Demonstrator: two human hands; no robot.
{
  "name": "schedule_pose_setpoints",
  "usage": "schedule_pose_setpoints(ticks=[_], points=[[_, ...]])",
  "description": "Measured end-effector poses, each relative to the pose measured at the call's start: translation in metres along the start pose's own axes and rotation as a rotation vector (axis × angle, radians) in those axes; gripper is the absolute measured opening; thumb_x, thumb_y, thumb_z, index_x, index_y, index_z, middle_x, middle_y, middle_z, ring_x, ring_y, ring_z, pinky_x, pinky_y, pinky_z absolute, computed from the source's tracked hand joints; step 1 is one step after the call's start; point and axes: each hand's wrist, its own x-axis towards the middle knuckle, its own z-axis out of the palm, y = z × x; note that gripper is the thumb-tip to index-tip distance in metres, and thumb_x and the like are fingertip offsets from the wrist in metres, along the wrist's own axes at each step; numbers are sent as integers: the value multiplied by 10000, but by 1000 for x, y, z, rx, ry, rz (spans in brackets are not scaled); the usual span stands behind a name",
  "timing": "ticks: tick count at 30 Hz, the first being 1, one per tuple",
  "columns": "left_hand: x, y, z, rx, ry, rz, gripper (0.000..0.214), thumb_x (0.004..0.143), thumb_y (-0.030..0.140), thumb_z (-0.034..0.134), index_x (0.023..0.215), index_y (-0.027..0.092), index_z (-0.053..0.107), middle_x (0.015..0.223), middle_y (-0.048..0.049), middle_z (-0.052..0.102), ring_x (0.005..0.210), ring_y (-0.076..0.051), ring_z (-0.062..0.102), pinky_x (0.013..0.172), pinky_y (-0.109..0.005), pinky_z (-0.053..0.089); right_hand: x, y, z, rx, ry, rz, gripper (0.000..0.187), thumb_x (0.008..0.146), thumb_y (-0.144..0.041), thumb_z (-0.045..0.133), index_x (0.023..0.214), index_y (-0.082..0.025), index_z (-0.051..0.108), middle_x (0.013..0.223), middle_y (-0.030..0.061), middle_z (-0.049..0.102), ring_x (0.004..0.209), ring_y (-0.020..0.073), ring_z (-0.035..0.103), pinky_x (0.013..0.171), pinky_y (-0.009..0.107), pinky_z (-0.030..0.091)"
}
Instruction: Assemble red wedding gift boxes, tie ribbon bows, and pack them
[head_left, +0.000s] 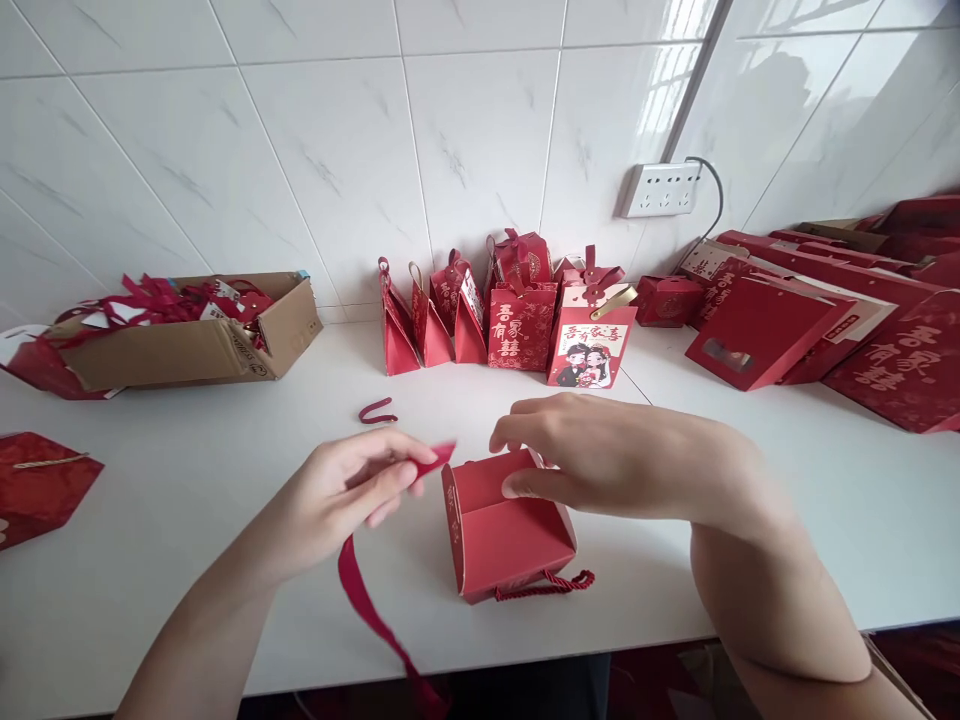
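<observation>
My left hand (352, 490) pinches a dark red ribbon (367, 597) between thumb and fingers. A short end pokes out to the right, while the long tail hangs down past the table's front edge. Just right of it a small red gift box (517, 540) rests on the table, with a twisted red cord handle (555, 585) at its near side. Over the box's top reaches my right hand (592, 455), thumb and forefinger apart. The thumb is at the top panel; whether it presses on it I cannot tell. Its other fingers are partly hidden.
Several red gift boxes (523, 325) line the tiled wall. A cardboard carton (187, 350) of ribbons stands left, and a red box (45, 485) lies nearer. More boxes and bags (772, 330) are piled right. A short cord piece (377, 411) lies on the white table (315, 630).
</observation>
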Motion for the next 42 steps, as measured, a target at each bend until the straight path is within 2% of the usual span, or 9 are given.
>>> schedule_pose_setpoints(ticks=[3, 6, 10, 12, 16, 23, 32, 38, 42], points=[[-25, -20, 6, -293, 19, -106, 279, 852, 452, 556, 953, 210, 651, 620, 25, 563, 396, -18, 286, 453, -213, 285, 2, -1, 2, -8, 63, -13, 253, 916, -348, 481, 1077, -201, 609, 981, 64, 645, 844, 209, 608, 641, 291, 417], [-37, -25, 11, -390, -30, -190, 278, 835, 444, 588, 951, 202, 663, 704, -7, 624, 382, 7, 245, 460, -222, 264, 2, -2, 2, -16, 68, -1, 260, 923, -350, 470, 1089, -195, 598, 985, 69, 643, 869, 217, 607, 661, 298, 423], [-40, -17, 13, -301, -57, -245, 253, 854, 407, 567, 959, 196, 660, 805, -38, 656, 408, -6, 290, 487, -235, 280, 2, -7, 2, -50, 38, 3, 206, 928, -332, 460, 1015, -199, 591, 917, 48, 626, 806, 195, 596, 653, 296, 415], [-40, -14, 13, -240, -64, -244, 257, 868, 402, 539, 972, 194, 648, 691, -5, 617, 419, -27, 308, 499, -240, 282, 1, -10, 3, -81, 28, -5, 183, 933, -319, 443, 910, -192, 573, 851, 31, 606, 741, 173, 572, 627, 289, 403], [-40, -12, 13, -152, -101, -233, 308, 878, 399, 499, 1046, 170, 617, 426, 83, 385, 420, -70, 314, 505, -244, 265, -2, -14, 4, -126, 25, -11, 228, 942, -326, 425, 771, -191, 491, 767, 2, 563, 643, 139, 512, 577, 275, 372], [-38, -6, 16, -87, -164, -258, 353, 877, 320, 468, 1174, 155, 565, 402, 92, 380, 424, -80, 333, 502, -232, 255, 1, -15, 7, -161, 16, -44, 239, 951, -345, 423, 784, -190, 496, 794, 4, 571, 661, 143, 518, 590, 272, 369], [-37, -2, 13, -82, -180, -257, 338, 875, 307, 467, 1141, 149, 601, 411, 77, 392, 415, -83, 342, 481, -229, 259, 4, -17, 7, -128, 23, -87, 203, 945, -284, 446, 855, -168, 585, 825, 41, 597, 659, 150, 556, 563, 265, 364], [-34, 3, 13, -88, -169, -246, 303, 852, 276, 492, 1093, 162, 637, 417, 70, 396, 428, -85, 345, 475, -221, 277, 9, -21, 10, -124, 59, -178, 221, 920, -131, 439, 823, -150, 637, 834, 56, 606, 666, 141, 564, 576, 255, 381], [-31, 3, 15, -94, -168, -226, 282, 858, 277, 487, 1072, 187, 646, 423, 75, 382, 432, -83, 343, 485, -216, 292, 14, -21, 13, -122, 33, -203, 259, 918, -106, 422, 808, -146, 653, 817, 62, 606, 686, 147, 572, 585, 249, 384]])
